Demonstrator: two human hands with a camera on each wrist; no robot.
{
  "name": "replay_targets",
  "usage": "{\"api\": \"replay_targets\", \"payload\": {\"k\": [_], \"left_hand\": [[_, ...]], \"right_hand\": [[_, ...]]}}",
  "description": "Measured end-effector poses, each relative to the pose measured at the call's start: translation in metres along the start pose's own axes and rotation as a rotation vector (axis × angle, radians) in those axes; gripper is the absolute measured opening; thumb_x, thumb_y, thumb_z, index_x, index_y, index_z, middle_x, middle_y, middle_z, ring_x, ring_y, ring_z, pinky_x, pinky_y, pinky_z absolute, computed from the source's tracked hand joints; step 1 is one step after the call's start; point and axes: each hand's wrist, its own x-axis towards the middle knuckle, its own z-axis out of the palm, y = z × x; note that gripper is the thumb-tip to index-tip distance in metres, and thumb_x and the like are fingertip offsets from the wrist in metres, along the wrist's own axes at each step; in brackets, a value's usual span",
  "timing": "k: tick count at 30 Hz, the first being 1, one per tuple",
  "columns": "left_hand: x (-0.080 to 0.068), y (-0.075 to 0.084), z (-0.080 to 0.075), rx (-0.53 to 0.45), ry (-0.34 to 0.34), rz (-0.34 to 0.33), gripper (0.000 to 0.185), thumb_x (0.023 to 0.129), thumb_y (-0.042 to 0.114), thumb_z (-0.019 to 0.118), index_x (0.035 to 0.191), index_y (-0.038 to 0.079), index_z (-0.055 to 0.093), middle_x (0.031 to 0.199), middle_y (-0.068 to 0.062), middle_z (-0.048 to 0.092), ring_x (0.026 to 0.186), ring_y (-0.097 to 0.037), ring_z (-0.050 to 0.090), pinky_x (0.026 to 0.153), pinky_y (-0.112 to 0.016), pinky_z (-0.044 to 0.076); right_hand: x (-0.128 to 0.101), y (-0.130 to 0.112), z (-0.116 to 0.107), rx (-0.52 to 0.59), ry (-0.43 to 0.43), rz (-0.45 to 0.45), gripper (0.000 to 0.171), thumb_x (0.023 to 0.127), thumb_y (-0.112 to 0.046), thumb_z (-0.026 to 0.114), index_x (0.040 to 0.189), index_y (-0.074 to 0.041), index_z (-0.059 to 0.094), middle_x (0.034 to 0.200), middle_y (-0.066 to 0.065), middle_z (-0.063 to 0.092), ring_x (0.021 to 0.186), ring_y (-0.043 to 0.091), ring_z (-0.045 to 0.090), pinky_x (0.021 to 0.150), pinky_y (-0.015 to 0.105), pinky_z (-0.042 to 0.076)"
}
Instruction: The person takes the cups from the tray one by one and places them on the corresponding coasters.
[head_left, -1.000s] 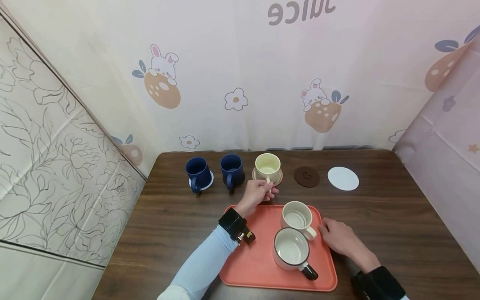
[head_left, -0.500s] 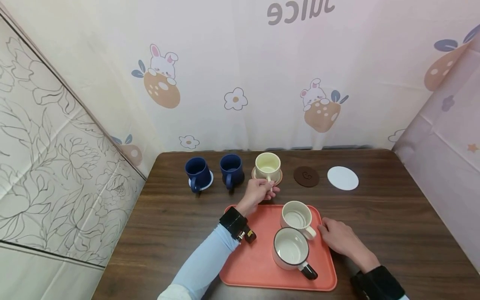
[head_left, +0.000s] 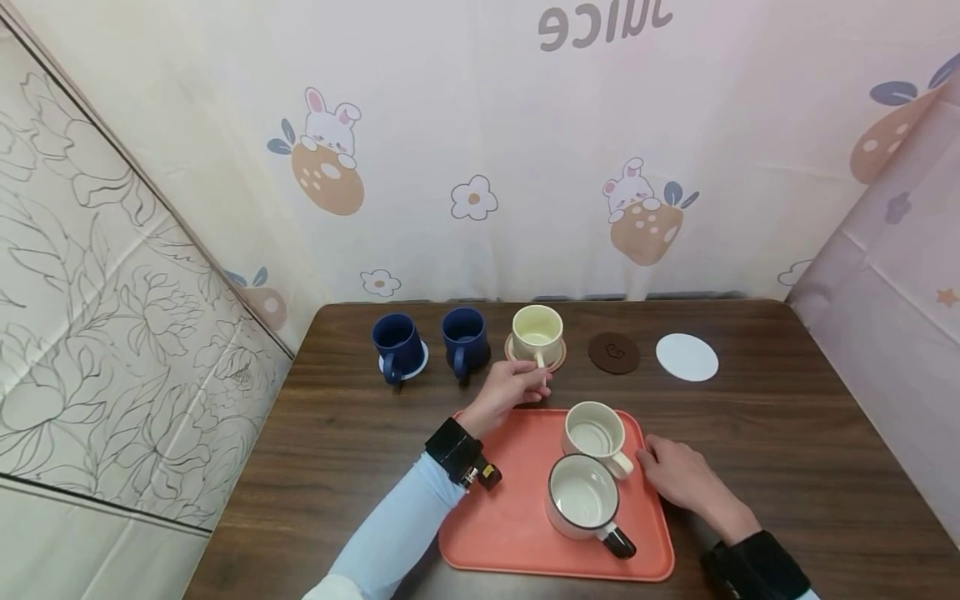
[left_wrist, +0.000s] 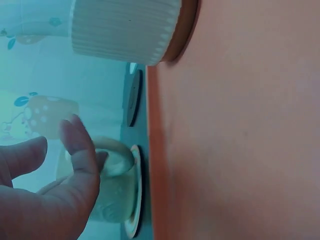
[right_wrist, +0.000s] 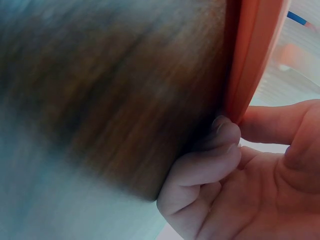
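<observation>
A pale yellow mug [head_left: 537, 332] stands on a round coaster [head_left: 559, 357] at the back of the table, its handle toward me. My left hand [head_left: 512, 388] is beside that handle; in the left wrist view its thumb is apart from the bent fingers [left_wrist: 82, 165], with nothing gripped between them. My right hand [head_left: 681, 475] pinches the right rim of the orange tray [head_left: 495, 533], thumb on the rim and curled fingers against its outer side. On the tray stand a cream mug [head_left: 592, 435] and a white mug [head_left: 581, 500] with a black rim and handle.
Two dark blue mugs, one on a white coaster [head_left: 424, 360], stand at the back left. Right of the yellow mug lie a dark brown coaster [head_left: 613, 353] and a white coaster [head_left: 687, 357]. A printed curtain [head_left: 540, 250] hangs behind the table.
My left hand has released the yellow mug's handle and drawn back slightly to the left. The yellow mug stays on its coaster. My right hand keeps its place on the tray rim.
</observation>
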Motion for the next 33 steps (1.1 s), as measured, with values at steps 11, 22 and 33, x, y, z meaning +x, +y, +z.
{"api": "replay_targets", "payload": {"k": [11, 22, 33], "left_hand": [[-0.060, 0.001, -0.041, 0.208, 0.065, 0.116, 0.019, 0.105, 0.010, 0.066, 0.111, -0.007, 0.071, 0.094, -0.020, 0.074, 0.077, -0.018, 0.067, 0.073, -0.032, 0.058], [-0.118, -0.019, -0.084, 0.579, 0.259, 0.176, 0.012, 0.105, 0.019, 0.068, 0.102, 0.009, 0.074, 0.081, -0.001, 0.063, 0.068, -0.018, 0.058, 0.059, -0.028, 0.050], [-0.140, -0.040, -0.096, 0.851, 0.249, -0.082, 0.038, 0.095, 0.021, 0.081, 0.122, 0.005, 0.060, 0.074, -0.002, 0.058, 0.060, -0.018, 0.054, 0.055, -0.032, 0.044]], "right_hand": [[0.000, 0.002, -0.001, 0.000, 0.004, -0.002, 0.019, 0.108, -0.019, 0.053, 0.097, -0.005, 0.060, 0.073, 0.006, 0.052, 0.063, 0.021, 0.054, 0.059, 0.035, 0.041], [0.000, 0.005, -0.002, 0.026, 0.015, -0.001, 0.020, 0.107, -0.018, 0.055, 0.090, -0.007, 0.058, 0.071, 0.006, 0.052, 0.062, 0.021, 0.053, 0.057, 0.032, 0.040], [0.000, 0.002, 0.001, 0.031, 0.011, 0.011, 0.021, 0.107, -0.017, 0.054, 0.088, -0.007, 0.057, 0.071, 0.006, 0.052, 0.062, 0.021, 0.053, 0.057, 0.032, 0.040]]}}
